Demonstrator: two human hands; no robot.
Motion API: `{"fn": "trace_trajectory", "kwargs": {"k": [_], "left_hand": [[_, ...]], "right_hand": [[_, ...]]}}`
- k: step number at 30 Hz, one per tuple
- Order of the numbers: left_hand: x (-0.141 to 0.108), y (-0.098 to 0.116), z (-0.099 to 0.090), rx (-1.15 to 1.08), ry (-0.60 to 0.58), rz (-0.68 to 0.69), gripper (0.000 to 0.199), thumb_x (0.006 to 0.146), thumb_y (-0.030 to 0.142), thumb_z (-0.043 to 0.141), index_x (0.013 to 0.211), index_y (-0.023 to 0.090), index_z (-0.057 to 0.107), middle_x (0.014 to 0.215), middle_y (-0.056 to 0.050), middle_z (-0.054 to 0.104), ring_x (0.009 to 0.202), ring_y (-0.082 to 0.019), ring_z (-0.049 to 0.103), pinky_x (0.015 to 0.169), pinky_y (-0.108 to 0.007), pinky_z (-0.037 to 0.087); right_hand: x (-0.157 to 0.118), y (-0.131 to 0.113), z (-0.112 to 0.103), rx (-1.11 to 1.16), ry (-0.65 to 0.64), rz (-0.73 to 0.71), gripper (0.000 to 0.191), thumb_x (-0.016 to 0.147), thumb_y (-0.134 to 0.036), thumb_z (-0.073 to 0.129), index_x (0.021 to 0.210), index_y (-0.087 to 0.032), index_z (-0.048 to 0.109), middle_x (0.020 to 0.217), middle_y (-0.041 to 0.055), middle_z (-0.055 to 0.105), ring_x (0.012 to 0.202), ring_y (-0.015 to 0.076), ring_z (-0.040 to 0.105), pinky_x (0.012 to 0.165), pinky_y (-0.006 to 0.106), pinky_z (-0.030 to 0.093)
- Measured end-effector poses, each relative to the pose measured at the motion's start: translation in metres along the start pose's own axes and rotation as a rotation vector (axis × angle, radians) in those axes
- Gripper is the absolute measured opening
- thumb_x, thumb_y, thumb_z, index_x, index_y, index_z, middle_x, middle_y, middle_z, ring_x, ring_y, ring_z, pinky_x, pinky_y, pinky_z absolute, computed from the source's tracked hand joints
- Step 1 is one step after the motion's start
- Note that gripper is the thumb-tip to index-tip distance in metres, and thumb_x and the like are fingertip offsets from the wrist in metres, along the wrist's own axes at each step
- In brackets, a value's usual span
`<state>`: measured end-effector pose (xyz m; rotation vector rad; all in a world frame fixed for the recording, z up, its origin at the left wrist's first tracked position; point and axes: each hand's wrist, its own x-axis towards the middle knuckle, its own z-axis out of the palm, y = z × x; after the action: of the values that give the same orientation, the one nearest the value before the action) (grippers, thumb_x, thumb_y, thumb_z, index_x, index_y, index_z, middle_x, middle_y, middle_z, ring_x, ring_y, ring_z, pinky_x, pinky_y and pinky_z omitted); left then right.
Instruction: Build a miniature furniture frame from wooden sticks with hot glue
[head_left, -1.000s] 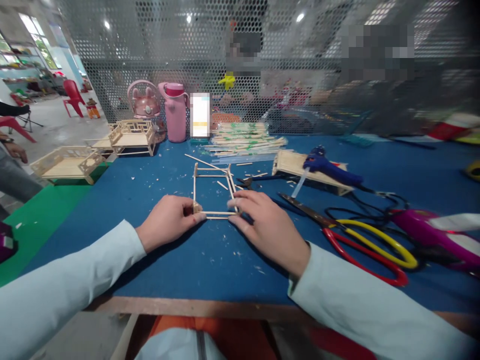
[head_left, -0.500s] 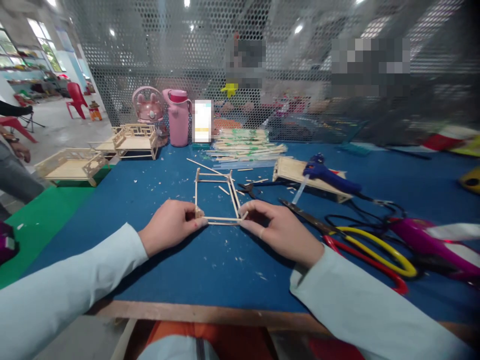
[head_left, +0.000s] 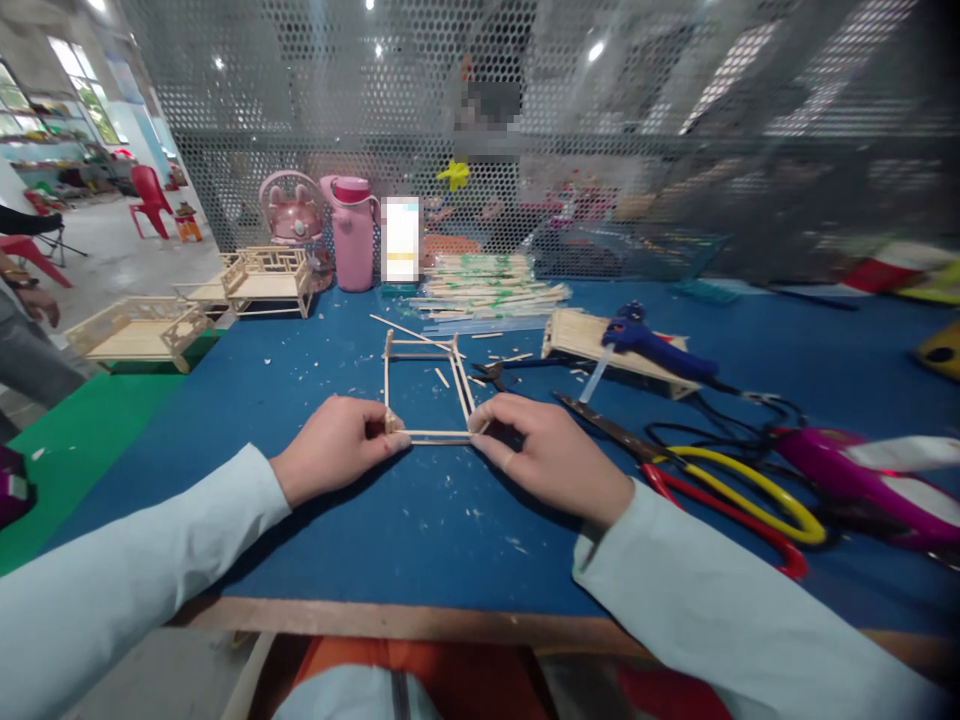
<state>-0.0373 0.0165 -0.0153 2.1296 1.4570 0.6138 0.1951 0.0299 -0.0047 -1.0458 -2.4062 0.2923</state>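
In mid-picture, your left hand (head_left: 334, 450) and right hand (head_left: 551, 455), fingertips nearly closed, pinched opposite near corners of the stick frame (head_left: 439, 434), its sides running away, neither hand nearer.

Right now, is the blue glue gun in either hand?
No, the blue glue gun lies across a small wooden piece, while both the left hand and right hand pinch the stick frame.

Tabletop (head_left: 360, 540) blue — bottle (head_left: 354, 245) pink — scissors handles (head_left: 750, 490) yellow, red — mesh panel (head_left: 330, 90) grey, hole-dotted.
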Motion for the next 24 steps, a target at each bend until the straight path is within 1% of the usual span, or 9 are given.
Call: {"fn": "trace_trajectory", "kwargs": {"k": [2, 4, 7, 10, 12, 16, 20, 24], "left_hand": [[-0.001, -0.001, 0.0, -0.002, -0.003, 0.007, 0.024, 0.08, 0.036, 0.057, 0.075, 0.016, 0.069, 0.064, -0.001, 0.065, 0.056, -0.012, 0.051, 0.054, -0.022, 0.036], [-0.001, -0.002, 0.0, -0.006, -0.009, 0.015, 0.024, 0.08, 0.036, 0.057, 0.076, 0.016, 0.069, 0.063, 0.0, 0.063, 0.055, -0.012, 0.05, 0.053, -0.022, 0.035], [-0.001, -0.001, -0.002, -0.021, -0.018, 0.002, 0.024, 0.08, 0.036, 0.057, 0.076, 0.015, 0.069, 0.062, 0.0, 0.062, 0.055, -0.011, 0.049, 0.053, -0.022, 0.034], [0.0, 0.0, -0.004, -0.059, -0.029, -0.024, 0.023, 0.079, 0.035, 0.059, 0.075, 0.014, 0.068, 0.059, 0.002, 0.057, 0.054, -0.01, 0.045, 0.053, -0.021, 0.033], [0.001, 0.0, -0.005, -0.106, -0.042, -0.034, 0.021, 0.077, 0.034, 0.061, 0.073, 0.014, 0.066, 0.057, 0.004, 0.053, 0.054, -0.009, 0.042, 0.052, -0.02, 0.031], [0.0, -0.002, -0.005, -0.206, -0.072, -0.039, 0.019, 0.074, 0.032, 0.064, 0.071, 0.013, 0.063, 0.057, 0.005, 0.048, 0.055, -0.008, 0.04, 0.052, -0.019, 0.032], [0.0, -0.004, -0.006, -0.299, -0.112, -0.047, 0.016, 0.073, 0.03, 0.064, 0.074, 0.013, 0.063, 0.06, 0.005, 0.048, 0.057, -0.008, 0.04, 0.054, -0.019, 0.033], [-0.001, -0.003, -0.007, -0.354, -0.115, -0.052, 0.015, 0.073, 0.028, 0.064, 0.071, 0.014, 0.059, 0.061, 0.005, 0.047, 0.057, -0.008, 0.04, 0.055, -0.02, 0.035]], "right_hand": [[0.001, -0.001, -0.001, -0.012, -0.009, 0.0, 0.011, 0.077, -0.01, 0.054, 0.073, -0.019, 0.059, 0.072, 0.0009, 0.061, 0.067, 0.0136, 0.056, 0.064, 0.026, 0.044], [0.004, -0.003, -0.003, -0.05, -0.036, -0.002, 0.009, 0.076, -0.011, 0.055, 0.071, -0.019, 0.059, 0.074, 0.0016, 0.06, 0.069, 0.0147, 0.056, 0.065, 0.027, 0.043], [0.01, -0.005, -0.007, -0.133, -0.109, -0.007, 0.003, 0.073, -0.017, 0.061, 0.076, -0.019, 0.06, 0.081, 0.0034, 0.057, 0.075, 0.0169, 0.055, 0.068, 0.029, 0.044], [0.017, -0.005, -0.009, -0.196, -0.161, -0.04, 0.008, 0.074, -0.023, 0.063, 0.081, -0.019, 0.064, 0.083, 0.0045, 0.055, 0.076, 0.018, 0.054, 0.067, 0.03, 0.043], [0.02, -0.003, -0.008, -0.209, -0.148, -0.097, 0.01, 0.078, -0.027, 0.06, 0.08, -0.019, 0.066, 0.081, 0.0052, 0.054, 0.076, 0.0182, 0.053, 0.067, 0.03, 0.043], [0.02, 0.002, -0.004, -0.172, -0.091, -0.187, 0.023, 0.086, -0.029, 0.051, 0.076, -0.018, 0.069, 0.075, 0.0055, 0.052, 0.072, 0.0171, 0.051, 0.065, 0.029, 0.041], [0.018, 0.007, -0.001, -0.129, -0.083, -0.202, 0.025, 0.088, -0.029, 0.05, 0.077, -0.018, 0.069, 0.073, 0.005, 0.051, 0.07, 0.0162, 0.049, 0.063, 0.028, 0.04], [0.018, 0.008, -0.001, -0.097, -0.092, -0.197, 0.024, 0.088, -0.028, 0.049, 0.078, -0.018, 0.069, 0.074, 0.0045, 0.051, 0.07, 0.0153, 0.05, 0.063, 0.027, 0.04]]}}
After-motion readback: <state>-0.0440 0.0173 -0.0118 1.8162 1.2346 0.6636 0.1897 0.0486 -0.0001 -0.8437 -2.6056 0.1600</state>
